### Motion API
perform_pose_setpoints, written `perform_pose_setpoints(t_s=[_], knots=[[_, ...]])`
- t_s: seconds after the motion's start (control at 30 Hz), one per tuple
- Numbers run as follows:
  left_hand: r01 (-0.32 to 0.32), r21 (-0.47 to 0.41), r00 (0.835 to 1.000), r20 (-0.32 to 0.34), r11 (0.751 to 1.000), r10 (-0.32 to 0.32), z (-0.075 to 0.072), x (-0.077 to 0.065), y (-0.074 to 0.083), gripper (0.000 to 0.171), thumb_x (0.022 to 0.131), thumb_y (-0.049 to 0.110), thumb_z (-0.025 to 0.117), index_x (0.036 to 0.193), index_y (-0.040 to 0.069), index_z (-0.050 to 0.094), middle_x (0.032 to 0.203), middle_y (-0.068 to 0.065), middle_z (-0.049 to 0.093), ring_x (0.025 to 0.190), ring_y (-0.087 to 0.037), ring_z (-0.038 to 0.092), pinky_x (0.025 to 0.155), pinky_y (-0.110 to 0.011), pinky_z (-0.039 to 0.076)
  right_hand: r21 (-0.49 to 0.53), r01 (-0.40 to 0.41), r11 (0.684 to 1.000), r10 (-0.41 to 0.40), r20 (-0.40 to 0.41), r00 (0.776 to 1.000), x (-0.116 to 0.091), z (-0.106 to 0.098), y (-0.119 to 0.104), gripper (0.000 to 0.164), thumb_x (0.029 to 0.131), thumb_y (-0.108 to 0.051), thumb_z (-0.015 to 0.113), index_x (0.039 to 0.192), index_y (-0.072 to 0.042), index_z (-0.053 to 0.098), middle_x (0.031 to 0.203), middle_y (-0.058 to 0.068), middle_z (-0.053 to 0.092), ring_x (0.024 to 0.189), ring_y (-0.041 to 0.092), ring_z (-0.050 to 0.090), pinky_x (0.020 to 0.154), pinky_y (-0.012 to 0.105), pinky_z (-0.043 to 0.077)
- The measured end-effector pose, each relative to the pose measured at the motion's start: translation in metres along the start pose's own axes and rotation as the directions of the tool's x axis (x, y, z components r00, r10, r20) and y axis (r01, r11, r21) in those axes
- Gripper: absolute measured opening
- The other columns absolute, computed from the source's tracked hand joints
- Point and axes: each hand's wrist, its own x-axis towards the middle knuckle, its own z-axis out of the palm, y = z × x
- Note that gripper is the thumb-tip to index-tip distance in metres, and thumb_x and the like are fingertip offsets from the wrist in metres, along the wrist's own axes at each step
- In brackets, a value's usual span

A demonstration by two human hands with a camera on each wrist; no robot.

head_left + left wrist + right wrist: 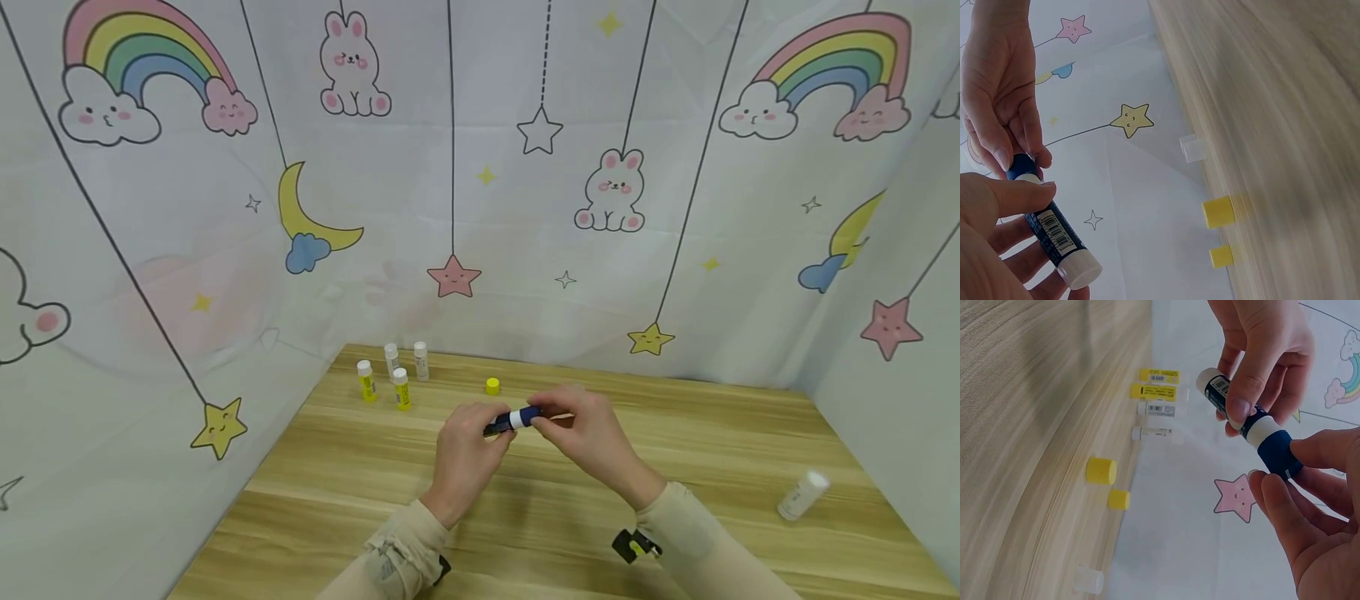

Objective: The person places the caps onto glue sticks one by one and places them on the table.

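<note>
A dark blue glue stick [516, 419] with a white band is held above the table between both hands. My left hand [468, 446] grips its barcoded body, the thumb lying along it in the left wrist view. At the other end, my right hand [592, 433] pinches the blue cap [1279, 454] between thumb and fingers. The cap meets the white band; whether it is loose cannot be told. Beyond the hands are a larger yellow cap [1101, 470], a smaller yellow cap [1119, 499] and a translucent cap [1089, 579] on the table.
At the table's back left stand two yellow glue sticks [402, 389] and two white glue sticks [422, 361]. Another white tube [803, 495] stands at the right. A printed curtain [525, 208] encloses the wooden table [337, 517] at the back and sides.
</note>
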Motion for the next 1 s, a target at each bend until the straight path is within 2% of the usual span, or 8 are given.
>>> perform_pose_setpoints(t_s=[0.5, 1.0], knots=[[0.002, 0.001, 1.000, 0.012, 1.000, -0.002, -0.0024, -0.0009, 0.0014, 0.028, 0.076, 0.010, 0.090, 0.100, 0.016, 0.076, 0.095, 0.004, 0.073, 0.089, -0.013, 0.065, 0.074, -0.033, 0.055, -0.013, -0.020, 1.000, 0.020, 0.016, 1.000, 0.0002, 0.0027, 0.0003, 0.024, 0.090, -0.011, 0.077, 0.112, -0.020, 0.075, 0.106, -0.006, 0.069, 0.091, 0.005, 0.069, 0.073, 0.023, 0.057], [-0.003, 0.014, 1.000, 0.017, 1.000, 0.003, -0.0017, -0.0018, 0.0011, 0.027, 0.077, 0.011, 0.089, 0.100, 0.015, 0.077, 0.096, 0.004, 0.073, 0.087, -0.013, 0.064, 0.072, -0.032, 0.054, 0.007, -0.007, 1.000, 0.007, 0.008, 1.000, -0.0008, 0.0036, -0.0010, 0.024, 0.090, -0.008, 0.077, 0.111, -0.018, 0.075, 0.106, -0.003, 0.071, 0.090, 0.007, 0.071, 0.073, 0.024, 0.057]])
